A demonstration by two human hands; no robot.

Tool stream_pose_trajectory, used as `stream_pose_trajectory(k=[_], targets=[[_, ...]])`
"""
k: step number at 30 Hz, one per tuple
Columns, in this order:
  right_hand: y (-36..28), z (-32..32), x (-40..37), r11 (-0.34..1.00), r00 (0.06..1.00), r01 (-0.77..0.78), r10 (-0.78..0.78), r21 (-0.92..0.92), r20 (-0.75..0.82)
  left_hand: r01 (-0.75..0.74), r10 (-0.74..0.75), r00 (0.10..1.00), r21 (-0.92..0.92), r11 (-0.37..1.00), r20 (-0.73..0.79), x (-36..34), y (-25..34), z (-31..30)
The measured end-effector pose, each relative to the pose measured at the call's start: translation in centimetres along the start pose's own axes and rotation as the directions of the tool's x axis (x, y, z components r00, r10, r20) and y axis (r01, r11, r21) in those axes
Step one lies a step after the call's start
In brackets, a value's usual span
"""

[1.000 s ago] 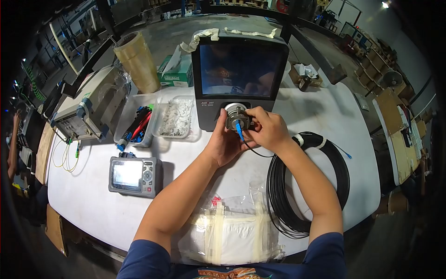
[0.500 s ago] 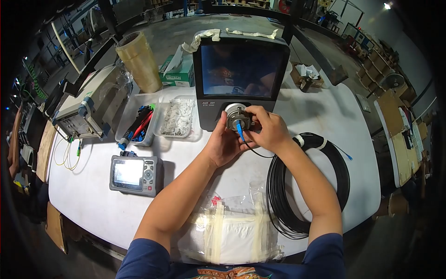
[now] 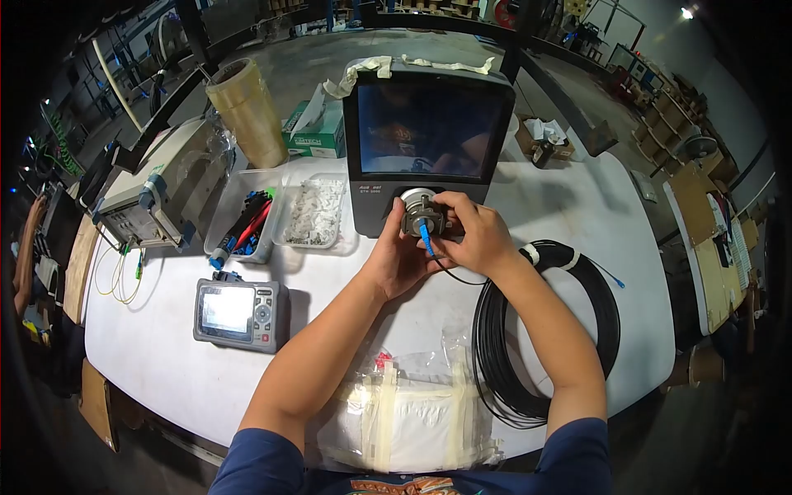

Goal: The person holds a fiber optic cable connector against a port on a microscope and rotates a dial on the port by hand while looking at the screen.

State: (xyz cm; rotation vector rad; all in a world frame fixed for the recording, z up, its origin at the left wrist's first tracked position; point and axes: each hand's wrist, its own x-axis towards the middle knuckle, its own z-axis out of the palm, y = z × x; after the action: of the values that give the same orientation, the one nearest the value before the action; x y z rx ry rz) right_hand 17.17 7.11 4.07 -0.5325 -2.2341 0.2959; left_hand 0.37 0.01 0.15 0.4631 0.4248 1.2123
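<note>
- Here's my left hand (image 3: pixel 398 257), cupped round the round metal fitting (image 3: pixel 421 213), thumb up its left flank, at the front of the black monitor unit (image 3: pixel 373 210), below its screen (image 3: pixel 429 124).
- And my right hand (image 3: pixel 478 239) closes from the other side, index finger pressed to the fitting's upper right edge, lower fingers curled by the blue connector (image 3: pixel 426 234) in its face.
- Down from that connector runs a thin black lead (image 3: pixel 450 270), passing under my right hand toward the black cable coil (image 3: pixel 608 318).
- Room to move: white tabletop (image 3: pixel 165 371) stretches between my left forearm and the handheld tester (image 3: pixel 238 313), and from the coil out to the curved right edge.
- Tighter on the right, though: my forearm crosses right over the coil.
- Close in front of me, the clear plastic bag (image 3: pixel 421 425) reaches the near edge, just beside the coil.
- Left of the monitor, the tub of white bits (image 3: pixel 313 244) sits against the tub of tools (image 3: pixel 266 247).
- Hidden now: most of my left fingers, tucked behind and below the fitting; where my right thumb lands, I can't tell.
- The tester's display is washed out, the monitor's reflections murky.
- My sleeves (image 3: pixel 260 462) are cut off at the bottom.
</note>
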Motion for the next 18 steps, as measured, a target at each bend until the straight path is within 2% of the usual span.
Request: stream_pose_trajectory(k=[4,6,11,18], targets=[[-0.06,-0.07,0.07,1.000,1.000,0.018,-0.018,0.019,-0.012,0.016,-0.016,0.999,-0.008,1.000,0.040,-0.03,0.12,-0.27],[0.09,-0.10,-0.16,1.000,0.998,-0.019,0.020,-0.012,0.053,0.023,-0.022,0.999,-0.026,0.999,0.038,-0.12,0.04,-0.12],[-0.07,-0.12,-0.02,1.000,0.999,-0.014,0.013,0.017,0.040,0.033,-0.032,0.997,-0.006,0.999,0.064,-0.27,0.20,-0.77],[-0.51,-0.23,0.12,0.999,0.999,-0.032,0.031,0.012,0.038,0.024,-0.024,1.000,-0.036,0.999,0.009,-0.32,-0.03,-0.68]])
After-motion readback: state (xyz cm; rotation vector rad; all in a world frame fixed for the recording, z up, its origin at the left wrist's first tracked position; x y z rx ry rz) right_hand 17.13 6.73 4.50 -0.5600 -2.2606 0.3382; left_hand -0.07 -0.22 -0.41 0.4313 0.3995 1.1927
